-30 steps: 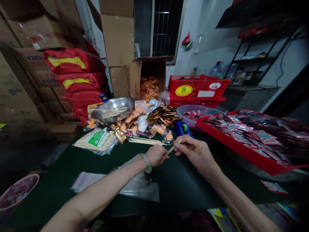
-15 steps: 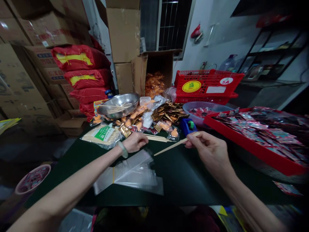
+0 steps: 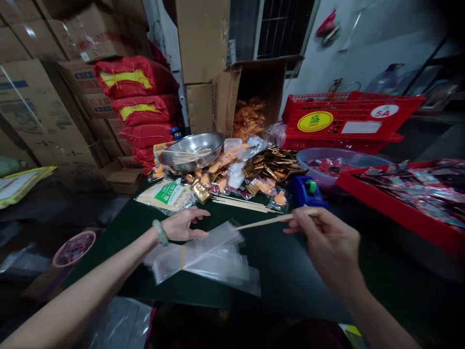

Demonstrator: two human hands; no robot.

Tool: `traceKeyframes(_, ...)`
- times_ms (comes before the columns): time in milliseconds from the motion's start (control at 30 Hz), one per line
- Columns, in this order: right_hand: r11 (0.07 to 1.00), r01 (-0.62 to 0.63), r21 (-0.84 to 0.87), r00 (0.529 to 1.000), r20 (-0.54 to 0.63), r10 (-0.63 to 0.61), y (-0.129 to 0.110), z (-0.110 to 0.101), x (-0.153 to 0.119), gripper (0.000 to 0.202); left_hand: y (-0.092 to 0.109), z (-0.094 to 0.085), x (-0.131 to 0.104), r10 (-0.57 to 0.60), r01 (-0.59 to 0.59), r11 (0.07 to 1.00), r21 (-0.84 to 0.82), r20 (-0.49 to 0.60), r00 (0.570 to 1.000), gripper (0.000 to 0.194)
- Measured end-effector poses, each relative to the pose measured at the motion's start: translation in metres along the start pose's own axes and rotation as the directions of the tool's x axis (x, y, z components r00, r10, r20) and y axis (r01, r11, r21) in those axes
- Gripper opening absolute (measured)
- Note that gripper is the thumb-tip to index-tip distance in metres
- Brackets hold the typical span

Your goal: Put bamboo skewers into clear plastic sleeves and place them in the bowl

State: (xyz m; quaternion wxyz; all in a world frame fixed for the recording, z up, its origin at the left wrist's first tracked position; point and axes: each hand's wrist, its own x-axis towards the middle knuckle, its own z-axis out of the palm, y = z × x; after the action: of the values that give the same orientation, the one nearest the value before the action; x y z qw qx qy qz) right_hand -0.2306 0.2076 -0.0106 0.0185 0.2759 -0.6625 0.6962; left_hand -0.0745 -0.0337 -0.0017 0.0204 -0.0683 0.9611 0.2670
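Pinched in my right hand (image 3: pixel 325 240) are thin wooden sticks (image 3: pixel 267 222), pointing left, their far tip at the upper right end of the clear plastic bags (image 3: pixel 214 252). A yellow band wraps the fanned bags, which lie flat on the dark green table (image 3: pixel 290 286). My left hand (image 3: pixel 185 224), with a pale bangle at the wrist, is just above the bags' left part; its thumb and fingers are apart and nothing is between them. Beyond both hands lies a row of loose wooden sticks (image 3: pixel 243 203). A packet of sticks with a green label (image 3: pixel 167 195) lies behind my left hand.
A metal bowl (image 3: pixel 194 150) holding sticks stands at the back, beside a pile of gold sachets (image 3: pixel 274 162) and orange wrapped pieces. A blue tape dispenser (image 3: pixel 303 194) and a red tray (image 3: pixel 385 203) heaped with packets are on the right. Red baskets (image 3: pixel 345 116) stand behind.
My left hand has come back from the loose sticks toward the bags, and its fingers have opened. The sticks in my right hand now reach the bags' end. The camera view has shifted left.
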Motion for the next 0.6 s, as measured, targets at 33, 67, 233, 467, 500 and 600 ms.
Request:
traceKeyframes(33,0.999,0.04,-0.018,0.999,0.024,-0.04,-0.008,0.0,-0.009,0.017,-0.005,-0.004,-0.009,-0.042,0.043,0.998,-0.052,0.003,0.999,0.057)
traceKeyframes(67,0.996,0.081,-0.038,0.994,0.074,-0.078,-0.015,0.002,-0.018,0.018,-0.01,-0.005,-0.017,-0.091,0.092,0.991,-0.102,0.012,0.996,0.059)
traceKeyframes(233,0.957,0.287,-0.04,0.895,0.369,-0.253,-0.031,0.033,-0.061,0.014,-0.032,0.007,-0.033,-0.282,0.27,0.886,-0.378,0.022,0.959,0.052)
traceKeyframes(467,0.973,0.18,-0.145,0.974,0.165,-0.156,-0.014,0.03,-0.061,0.016,-0.028,0.028,-0.015,-0.266,0.281,0.856,-0.433,0.097,0.959,0.052)
traceKeyframes(500,0.977,0.157,-0.146,0.981,0.14,-0.137,-0.011,0.026,-0.06,0.015,-0.027,0.03,-0.013,-0.265,0.289,0.841,-0.458,0.117,0.957,0.053)
traceKeyframes(600,0.987,0.076,-0.144,0.995,0.079,-0.065,-0.004,0.016,-0.062,0.015,-0.027,0.033,-0.007,-0.215,0.285,0.758,-0.586,0.187,0.959,0.054)
